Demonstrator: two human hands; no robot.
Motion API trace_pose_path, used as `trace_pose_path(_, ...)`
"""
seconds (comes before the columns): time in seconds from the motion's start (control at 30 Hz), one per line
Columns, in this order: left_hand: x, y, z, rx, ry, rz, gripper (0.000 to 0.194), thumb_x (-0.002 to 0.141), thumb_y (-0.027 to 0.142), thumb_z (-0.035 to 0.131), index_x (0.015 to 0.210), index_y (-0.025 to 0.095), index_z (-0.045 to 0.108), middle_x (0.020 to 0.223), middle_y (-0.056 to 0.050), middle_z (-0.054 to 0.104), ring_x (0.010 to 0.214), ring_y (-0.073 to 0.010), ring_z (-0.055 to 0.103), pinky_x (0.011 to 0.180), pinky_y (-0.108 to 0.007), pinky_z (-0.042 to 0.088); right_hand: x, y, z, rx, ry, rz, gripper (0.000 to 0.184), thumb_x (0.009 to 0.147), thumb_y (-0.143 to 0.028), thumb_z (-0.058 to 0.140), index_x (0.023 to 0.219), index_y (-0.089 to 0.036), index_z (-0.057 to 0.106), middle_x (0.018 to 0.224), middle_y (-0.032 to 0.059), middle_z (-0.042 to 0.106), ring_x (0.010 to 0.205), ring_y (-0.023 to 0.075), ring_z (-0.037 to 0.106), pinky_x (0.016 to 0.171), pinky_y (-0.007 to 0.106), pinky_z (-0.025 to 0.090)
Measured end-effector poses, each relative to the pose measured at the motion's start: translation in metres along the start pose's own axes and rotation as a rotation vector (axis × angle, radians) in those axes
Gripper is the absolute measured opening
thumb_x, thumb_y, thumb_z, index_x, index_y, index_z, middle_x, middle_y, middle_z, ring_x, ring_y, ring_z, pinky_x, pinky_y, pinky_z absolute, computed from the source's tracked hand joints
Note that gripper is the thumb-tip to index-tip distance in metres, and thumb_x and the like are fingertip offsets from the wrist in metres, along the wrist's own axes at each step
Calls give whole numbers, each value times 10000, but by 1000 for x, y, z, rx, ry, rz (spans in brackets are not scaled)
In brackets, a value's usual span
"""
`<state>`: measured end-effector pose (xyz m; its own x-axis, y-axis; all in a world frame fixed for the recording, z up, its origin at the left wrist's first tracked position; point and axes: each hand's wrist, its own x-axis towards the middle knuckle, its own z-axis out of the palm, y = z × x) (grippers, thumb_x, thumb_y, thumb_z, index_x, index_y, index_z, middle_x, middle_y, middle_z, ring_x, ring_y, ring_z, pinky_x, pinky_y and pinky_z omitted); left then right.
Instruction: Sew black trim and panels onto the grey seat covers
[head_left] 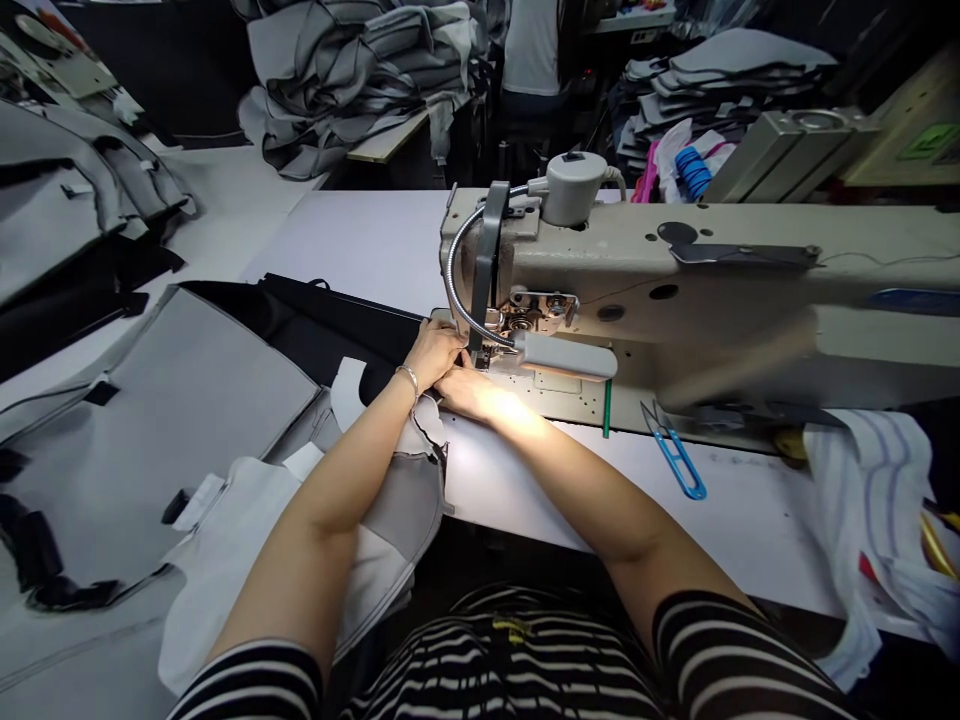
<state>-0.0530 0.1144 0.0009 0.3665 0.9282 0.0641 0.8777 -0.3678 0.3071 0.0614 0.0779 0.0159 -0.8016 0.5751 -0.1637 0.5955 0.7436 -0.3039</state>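
A sewing machine [547, 260] stands on the table, its lamp [566, 357] lighting the needle area. Close to the presser foot, my left hand [435, 355] has its fingers curled down on a black and grey sewn cover [232, 375]. Just beside it my right hand [469, 390] pinches the edge of the same cover, its fingertips partly hidden by the left hand and the machine head. The cover spreads leftward over the table, showing its pale backing and black strips. What lies under the needle is hidden.
Blue thread snips [679, 462] and a green stick [607, 408] lie right of the lamp. Striped cloth [877, 500] hangs at the right. Stacks of grey covers [360, 80] sit behind on the left, more covers [720, 85] behind on the right. A person [532, 50] is in the background.
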Motion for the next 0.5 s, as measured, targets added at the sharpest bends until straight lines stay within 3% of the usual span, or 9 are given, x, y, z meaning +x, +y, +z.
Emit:
trace_pose_path(0.17,-9,8,5,7,40,-16,227,810,144,500,857,210,713,1076,-51,679,1111,-264,511,993,-439,370,-13,-2,1,-7,-14,-32,226,856,-104,459,1016,-88,618,1028,151,662,1044,248,565,1026,493,319)
trace_pose_path(0.37,-7,13,7,-7,53,-43,239,823,158,483,790,206,715,982,-62,700,1081,-276,522,969,-476,365,-20,0,-5,15,-36,-23,229,839,-85,459,999,-76,623,1056,157,651,1050,244,567,1041,479,320)
trace_pose_path(0.5,-13,17,8,-41,61,-48,213,819,186,504,787,199,714,1015,-59,694,1078,-273,531,996,-478,341,-23,0,3,-23,-21,-52,245,844,-81,432,1005,-86,616,1026,152,661,1036,255,572,1063,544,258)
